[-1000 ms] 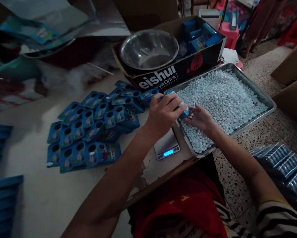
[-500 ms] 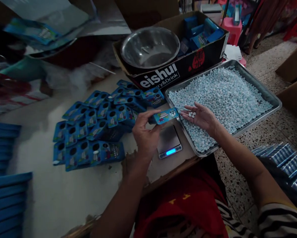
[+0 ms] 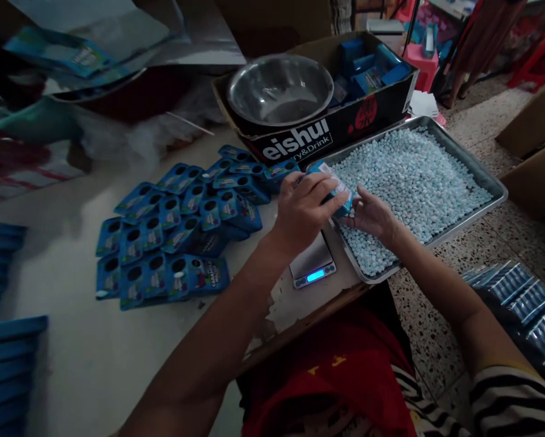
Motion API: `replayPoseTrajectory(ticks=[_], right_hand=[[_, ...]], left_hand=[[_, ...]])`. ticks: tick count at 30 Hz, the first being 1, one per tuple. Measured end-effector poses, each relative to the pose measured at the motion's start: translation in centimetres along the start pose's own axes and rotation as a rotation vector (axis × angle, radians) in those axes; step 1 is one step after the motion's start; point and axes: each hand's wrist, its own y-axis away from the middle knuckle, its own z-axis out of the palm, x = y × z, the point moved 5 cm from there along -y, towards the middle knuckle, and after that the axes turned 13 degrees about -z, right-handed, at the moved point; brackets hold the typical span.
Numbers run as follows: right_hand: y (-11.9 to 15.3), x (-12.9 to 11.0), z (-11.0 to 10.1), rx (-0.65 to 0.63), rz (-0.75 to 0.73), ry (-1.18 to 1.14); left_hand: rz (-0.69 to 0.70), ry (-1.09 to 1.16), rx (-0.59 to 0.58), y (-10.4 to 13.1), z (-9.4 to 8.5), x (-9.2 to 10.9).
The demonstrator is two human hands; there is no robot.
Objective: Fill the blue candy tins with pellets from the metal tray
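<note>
My left hand (image 3: 302,206) is closed around a small blue printed candy box (image 3: 340,193), tipped with its lower end toward my right palm. My right hand (image 3: 373,213) is cupped palm up beneath that end, over the tray's near left part. A small white candy (image 3: 352,213) shows at its fingers; the box hides the fingertips and anything else in them. Pale blue and white candies (image 3: 413,176) fill a metal tray (image 3: 495,203). Below my left hand lies a digital scale (image 3: 312,258) with a lit blue display.
Blue boxes with round holes (image 3: 163,224) stand grouped on the table left of the scale. Behind them, a black carton (image 3: 295,142) holds a steel bowl (image 3: 279,91) and more blue packs. Stacked blue packs (image 3: 527,309) lie at lower right, cartons (image 3: 531,127) at far right.
My left hand has moved right and up, rolling the box from lying level to tilted down over my right hand. The candies on my right fingers are now mostly hidden.
</note>
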Motion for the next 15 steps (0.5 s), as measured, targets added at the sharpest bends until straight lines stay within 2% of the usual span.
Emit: replayPoseTrajectory(ticks=[2,5,8,12,15], right_hand=[[0.0,0.1,-0.1,0.033,-0.013,-0.026],[0.0,0.3,0.1,0.031,-0.029,-0.053],[0.2,0.4,0.2,0.03,-0.021,-0.009],[0.6,0.0,0.1,0.012,0.006,0.111],[0.7,-0.6,-0.1,0.006,-0.025,0.192]], left_hand=[[-0.033,-0.024,0.066,0.4,0.4,-0.3],[-0.215,0.004,0.207,1.9,-0.2,-1.2],[-0.515,0.205,0.239,4.2,-0.8,-2.5],[-1.033,0.601,0.254,9.9,-0.8,-4.0],[-1.242,0.786,0.245,14.1,-0.4,-3.6]])
